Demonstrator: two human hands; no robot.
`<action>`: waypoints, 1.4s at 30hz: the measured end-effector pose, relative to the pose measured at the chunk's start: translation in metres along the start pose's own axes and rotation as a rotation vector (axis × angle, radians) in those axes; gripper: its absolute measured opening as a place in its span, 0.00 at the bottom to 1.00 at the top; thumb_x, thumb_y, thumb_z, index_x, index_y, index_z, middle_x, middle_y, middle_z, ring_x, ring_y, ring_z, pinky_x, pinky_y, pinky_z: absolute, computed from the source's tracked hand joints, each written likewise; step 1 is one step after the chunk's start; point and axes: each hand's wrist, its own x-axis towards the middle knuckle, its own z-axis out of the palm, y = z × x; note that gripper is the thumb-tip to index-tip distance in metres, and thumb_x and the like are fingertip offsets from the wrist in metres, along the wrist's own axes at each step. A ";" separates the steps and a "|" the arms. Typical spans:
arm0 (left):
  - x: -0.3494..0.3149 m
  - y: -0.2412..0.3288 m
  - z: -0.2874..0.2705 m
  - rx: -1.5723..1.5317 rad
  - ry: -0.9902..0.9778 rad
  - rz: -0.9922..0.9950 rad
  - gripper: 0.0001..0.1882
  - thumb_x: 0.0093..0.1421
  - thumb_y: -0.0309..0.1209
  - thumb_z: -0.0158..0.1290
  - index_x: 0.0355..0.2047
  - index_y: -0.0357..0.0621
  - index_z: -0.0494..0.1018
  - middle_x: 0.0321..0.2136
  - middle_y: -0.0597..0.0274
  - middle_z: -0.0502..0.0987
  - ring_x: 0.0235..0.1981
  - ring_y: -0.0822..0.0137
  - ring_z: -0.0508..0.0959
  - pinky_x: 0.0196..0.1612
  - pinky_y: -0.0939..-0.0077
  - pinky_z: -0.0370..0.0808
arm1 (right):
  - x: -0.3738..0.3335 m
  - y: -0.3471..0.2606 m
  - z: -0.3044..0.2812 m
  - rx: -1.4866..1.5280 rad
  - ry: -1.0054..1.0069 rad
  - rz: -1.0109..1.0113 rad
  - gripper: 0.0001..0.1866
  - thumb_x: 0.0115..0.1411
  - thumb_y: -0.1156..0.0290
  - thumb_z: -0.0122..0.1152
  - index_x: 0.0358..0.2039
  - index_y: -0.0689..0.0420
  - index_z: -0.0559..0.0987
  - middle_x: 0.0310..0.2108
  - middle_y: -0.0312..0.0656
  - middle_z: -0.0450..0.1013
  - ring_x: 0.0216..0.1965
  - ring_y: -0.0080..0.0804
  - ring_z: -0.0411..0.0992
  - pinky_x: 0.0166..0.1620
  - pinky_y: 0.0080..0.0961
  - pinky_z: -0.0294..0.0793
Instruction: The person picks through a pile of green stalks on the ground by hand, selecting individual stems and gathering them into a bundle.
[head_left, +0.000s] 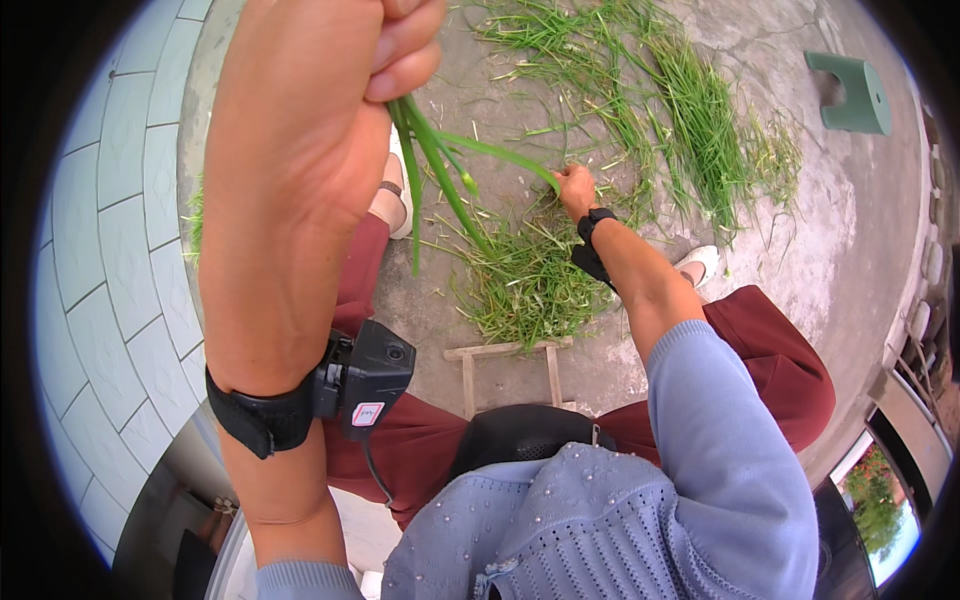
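My left hand point(385, 60) is raised close to the camera, its fingers closed round a small bunch of garlic chives point(436, 155). The green blades hang down from the fist, and one stalk carries a pale bud. Lower and to the right, my right hand point(575, 190) pinches the end of one blade, which stretches across from the bunch. Beneath both hands lies a loose heap of green and yellowish trimmings point(535, 275) on the concrete. The top of my left hand is cut off by the picture's upper edge.
A larger pile of long chives point(700, 125) lies at the far right of the heap. A green plastic stool point(862, 95) rests on its side at the far right. A wooden frame point(508, 350) is between my knees. Pale tiles point(120, 240) run along the left.
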 end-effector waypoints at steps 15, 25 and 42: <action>0.016 -0.021 -0.006 -0.066 -0.203 -0.069 0.11 0.62 0.35 0.44 0.32 0.39 0.67 0.14 0.73 0.62 0.10 0.83 0.55 0.11 0.89 0.50 | -0.019 -0.109 -0.147 1.049 -0.482 0.001 0.08 0.60 0.70 0.50 0.24 0.56 0.66 0.32 0.43 0.76 0.26 0.18 0.72 0.23 0.10 0.66; 0.010 -0.035 0.047 0.415 -0.351 0.485 0.13 0.61 0.36 0.46 0.35 0.39 0.72 0.16 0.72 0.67 0.15 0.80 0.63 0.18 0.84 0.60 | -0.081 -0.177 -0.311 0.519 -0.424 -0.423 0.08 0.57 0.69 0.52 0.26 0.60 0.72 0.20 0.33 0.71 0.19 0.12 0.62 0.21 0.13 0.58; 0.007 -0.073 0.058 0.925 -0.650 0.551 0.12 0.59 0.34 0.47 0.27 0.36 0.72 0.12 0.60 0.62 0.16 0.70 0.62 0.22 0.73 0.62 | -0.111 -0.121 -0.382 0.394 -0.433 -0.473 0.12 0.60 0.67 0.51 0.37 0.63 0.75 0.23 0.30 0.69 0.26 0.13 0.64 0.28 0.12 0.63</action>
